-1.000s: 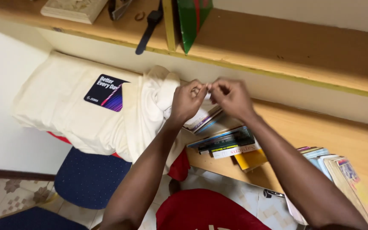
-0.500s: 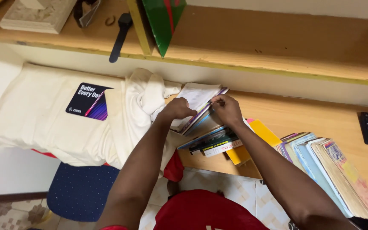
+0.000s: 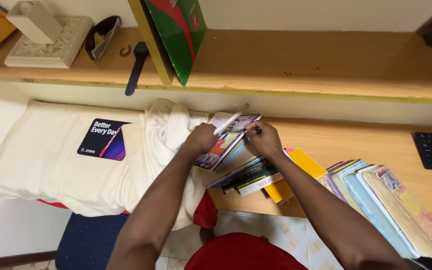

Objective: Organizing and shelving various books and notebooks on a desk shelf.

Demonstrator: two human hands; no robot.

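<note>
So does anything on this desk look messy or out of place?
Yes. The books under the hands lie in a skewed, slipping pile, a second row has toppled flat, and a crumpled cream cloth spills over the desk edge.

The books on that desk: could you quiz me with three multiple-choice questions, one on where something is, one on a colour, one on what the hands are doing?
1. Where does the green box stand?
A. on the upper shelf
B. on the floor
C. on the keyboard

2. What colour is the cloth bundle left of the books?
A. black
B. cream
C. green

3. What is the left hand doing?
A. resting flat on the desk
B. gripping a thin booklet
C. typing

Answers: 1 A, it leans against the shelf divider; 2 B, pale cream fabric; 3 B, its fingers pinch the thin booklet above the colourful book, the right hand alongside.
</note>
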